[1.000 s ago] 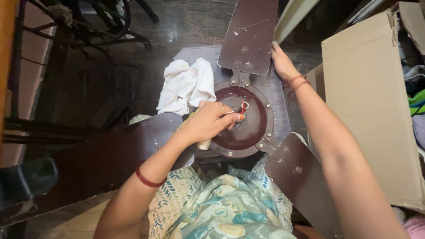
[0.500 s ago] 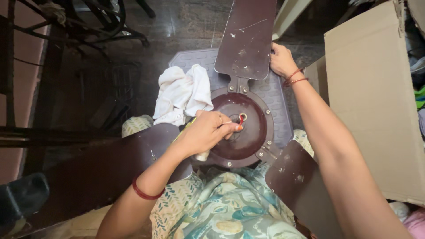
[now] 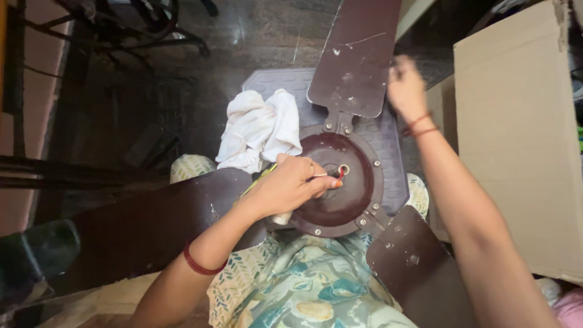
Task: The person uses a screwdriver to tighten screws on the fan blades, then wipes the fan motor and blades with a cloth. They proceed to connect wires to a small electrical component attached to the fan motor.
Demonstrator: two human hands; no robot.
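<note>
The left hand (image 3: 291, 188) reached in from the lower left, forearm bare, a red bangle at the wrist, fingers curled and pinched together at the tips, a ring on one finger. The right hand (image 3: 405, 88) stretched forward on a nearly straight arm, blurred, fingers loosely bent, red threads around its wrist.

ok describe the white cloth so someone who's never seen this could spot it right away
Find the brown ceiling fan lying across the person's lap, with its round motor hub in the middle. Just left of the hub, on the grey plastic stool, lies the white cloth: crumpled, and the only pale, soft thing among dark hard parts.
</note>
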